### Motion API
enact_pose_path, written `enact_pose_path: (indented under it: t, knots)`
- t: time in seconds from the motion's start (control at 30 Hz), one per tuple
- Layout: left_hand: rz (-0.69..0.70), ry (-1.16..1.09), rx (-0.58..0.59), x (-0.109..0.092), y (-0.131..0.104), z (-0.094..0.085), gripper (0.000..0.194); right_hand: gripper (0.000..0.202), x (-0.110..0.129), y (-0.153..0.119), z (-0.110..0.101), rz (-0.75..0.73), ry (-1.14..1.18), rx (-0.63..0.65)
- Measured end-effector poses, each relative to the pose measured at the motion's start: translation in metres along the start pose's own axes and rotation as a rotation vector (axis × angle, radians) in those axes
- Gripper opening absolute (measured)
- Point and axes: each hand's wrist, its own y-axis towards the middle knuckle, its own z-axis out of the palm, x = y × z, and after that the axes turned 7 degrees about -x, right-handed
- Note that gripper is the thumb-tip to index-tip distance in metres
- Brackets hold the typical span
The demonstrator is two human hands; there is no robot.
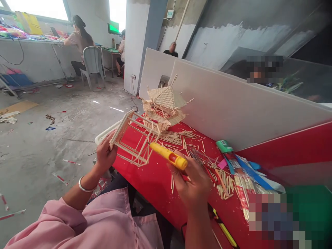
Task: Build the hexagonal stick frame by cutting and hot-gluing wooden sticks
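My left hand (105, 155) is closed on the flat base side of an open frame of thin wooden sticks (141, 154), held tilted above the table's left edge. My right hand (193, 183) is wrapped round a yellow glue gun (168, 155). Its dark tip points left and sits close to the frame's sticks; whether it touches them I cannot tell. Behind the frame stands a pagoda-like model (166, 107) of the same sticks, with tiered roofs. Loose sticks (171, 137) lie in front of the model on the red table (135, 176).
Right of my right hand lie more cut sticks (225, 185), scissors (212, 174), a green can (224, 147) and packed sticks (242, 193). A yellow-and-black cutter (224, 230) is near the front. White boards (207, 90) stand behind the table. People sit farther off.
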Motion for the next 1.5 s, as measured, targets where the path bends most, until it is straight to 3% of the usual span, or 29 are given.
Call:
enact_pose_path:
  t: [0.13, 0.23, 0.3, 0.37, 0.47, 0.57, 0.63, 0.83, 0.9, 1.07, 1.2, 1.33, 1.5]
  knots:
    - [-0.005, -0.031, -0.008, -0.004, 0.001, 0.000, 0.027, 0.040, 0.010, -0.002, -0.003, -0.106, 0.044, 0.120]
    - [-0.148, -0.057, -0.006, -0.011, 0.002, -0.001, 0.018, 0.038, 0.005, -0.012, -0.010, -0.046, 0.107, 0.120]
    - [-0.309, -0.112, -0.032, -0.016, 0.002, 0.000, 0.006, 0.034, -0.001, -0.022, -0.011, 0.090, 0.149, 0.008]
    - [-0.516, -0.278, -0.057, -0.018, 0.001, 0.005, 0.005, 0.027, -0.008, -0.034, -0.009, 0.284, 0.239, -0.191]
    - [-0.891, -0.659, -0.069, -0.015, -0.005, 0.016, 0.022, 0.025, -0.012, -0.051, -0.003, 0.565, 0.428, -0.475]
    - [-1.247, -0.837, -0.088, -0.006, -0.021, 0.030, 0.039, 0.036, -0.015, -0.065, 0.001, 0.761, 0.514, -0.585]
    - [-1.363, -0.866, -0.083, -0.001, -0.034, 0.040, 0.043, 0.038, -0.018, -0.075, 0.001, 0.878, 0.512, -0.614]
    - [-1.337, -0.795, -0.198, -0.011, -0.062, 0.068, 0.044, 0.040, -0.024, -0.105, -0.005, 1.068, 0.434, -0.544]
    - [-1.300, -0.806, -0.172, -0.014, -0.063, 0.071, 0.040, 0.042, -0.026, -0.115, -0.005, 1.113, 0.424, -0.506]
    - [-1.293, -0.693, 0.119, 0.001, -0.056, 0.049, 0.028, 0.041, -0.029, -0.138, 0.001, 1.184, 0.424, -0.486]
    - [-1.218, -0.648, 0.389, 0.019, -0.044, 0.021, 0.041, 0.038, -0.032, -0.148, 0.007, 1.251, 0.467, -0.473]
    - [-1.206, -0.640, 0.409, 0.024, -0.036, 0.012, 0.042, 0.042, -0.034, -0.145, 0.012, 1.288, 0.494, -0.428]
    - [-0.992, -0.415, 0.362, 0.025, -0.036, 0.015, 0.046, 0.045, -0.033, -0.140, 0.017, 1.303, 0.492, -0.439]
